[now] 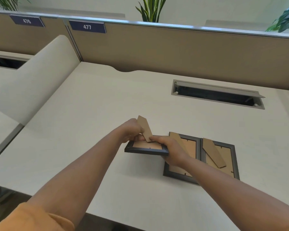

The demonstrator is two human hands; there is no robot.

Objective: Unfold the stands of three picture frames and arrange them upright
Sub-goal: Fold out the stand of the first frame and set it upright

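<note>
I hold a small black picture frame (145,149) just above the white desk (93,117), its brown back facing up. My left hand (131,130) grips the frame's far left edge, with fingers at the base of the cardboard stand (144,127), which is swung up and away from the back. My right hand (171,151) grips the frame's right corner, thumb on the back near the stand's hinge. Two more black frames lie face down side by side to the right: the middle frame (190,147), partly hidden by my right wrist, and the right frame (223,157). Their stands lie flat.
An open cable hatch (217,95) is set into the desk behind the frames. A tan partition (173,50) labelled 477 closes the back. A cream side divider (40,77) stands on the left. Plants rise behind the partition.
</note>
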